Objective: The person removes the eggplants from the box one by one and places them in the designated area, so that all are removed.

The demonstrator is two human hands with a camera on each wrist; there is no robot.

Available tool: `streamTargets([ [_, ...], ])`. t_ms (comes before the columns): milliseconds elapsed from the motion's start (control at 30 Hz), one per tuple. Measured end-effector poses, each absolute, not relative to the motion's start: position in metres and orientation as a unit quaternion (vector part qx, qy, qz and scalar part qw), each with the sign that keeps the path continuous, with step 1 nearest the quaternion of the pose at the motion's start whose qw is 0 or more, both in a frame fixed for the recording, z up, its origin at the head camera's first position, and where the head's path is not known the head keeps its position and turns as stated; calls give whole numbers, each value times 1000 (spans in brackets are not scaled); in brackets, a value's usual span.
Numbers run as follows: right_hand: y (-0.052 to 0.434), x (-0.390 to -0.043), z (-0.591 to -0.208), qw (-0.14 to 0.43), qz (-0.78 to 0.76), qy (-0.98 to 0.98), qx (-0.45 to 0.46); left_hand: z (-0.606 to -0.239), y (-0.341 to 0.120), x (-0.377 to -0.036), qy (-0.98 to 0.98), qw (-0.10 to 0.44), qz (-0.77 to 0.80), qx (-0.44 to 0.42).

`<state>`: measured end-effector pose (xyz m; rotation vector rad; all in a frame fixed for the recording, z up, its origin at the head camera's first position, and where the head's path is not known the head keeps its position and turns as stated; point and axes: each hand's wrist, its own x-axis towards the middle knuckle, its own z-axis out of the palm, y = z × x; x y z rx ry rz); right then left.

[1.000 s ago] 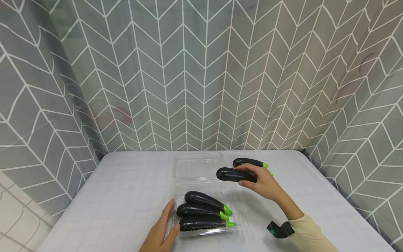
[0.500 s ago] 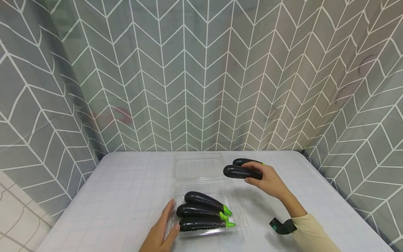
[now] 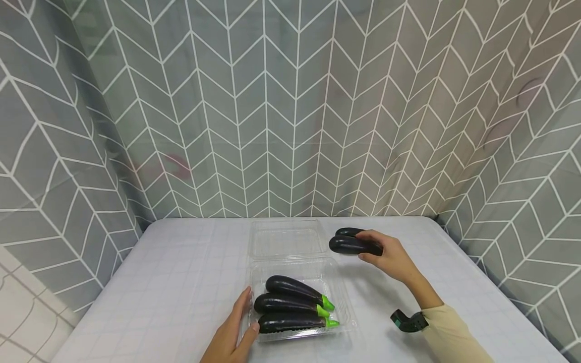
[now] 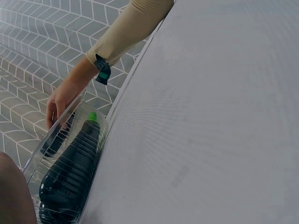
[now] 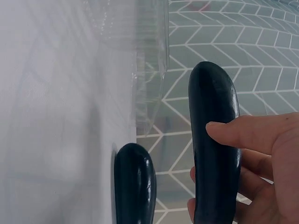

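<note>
In the head view my right hand (image 3: 388,256) grips a dark eggplant (image 3: 351,245) above the back right of the table. The right wrist view shows the thumb on one side of this eggplant (image 5: 212,144) and fingers on the other. A second eggplant (image 3: 347,231) lies on the table just behind, partly hidden. My left hand (image 3: 231,327) rests with extended fingers against the left side of a clear plastic clamshell box (image 3: 347,322). Inside the box three eggplants (image 3: 290,303) lie side by side, green stems to the right.
The box's lid (image 3: 286,242) lies folded open behind it. A white cloth covers the table (image 3: 181,272). Grey patterned curtains (image 3: 290,111) stand behind and at both sides. A black band device (image 3: 408,321) sits at the right wrist.
My right hand has moved right and slightly toward the back with the eggplant, which now covers more of the eggplant behind it. The left hand and the box have stayed in place.
</note>
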<state>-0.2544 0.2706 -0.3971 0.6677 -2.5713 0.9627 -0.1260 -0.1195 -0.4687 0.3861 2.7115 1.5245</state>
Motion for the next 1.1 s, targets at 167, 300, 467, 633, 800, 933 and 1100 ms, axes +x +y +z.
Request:
streamTargets([
  [167, 276, -259, -401, 162, 327, -905, 220, -469, -119, -127, 866, 4, 484, 121],
  [300, 279, -260, -403, 161, 329, -906, 212, -469, -118, -127, 867, 6, 485, 112],
  [467, 281, -262, -405, 163, 344, -902, 205, -469, -118, -127, 868, 6, 484, 109],
  [633, 284, -264, -408, 181, 346, -898, 202, -470, -120, -127, 866, 3, 485, 119],
  [800, 288, -264, -412, 183, 350, -899, 189, -471, -120, -127, 866, -1, 484, 123],
  [933, 291, -265, -415, 180, 343, -903, 186, -471, -119, -128, 871, -9, 477, 119],
  [1100, 293, -267, -418, 176, 329, -909, 186, -470, -118, -128, 870, -6, 478, 117],
])
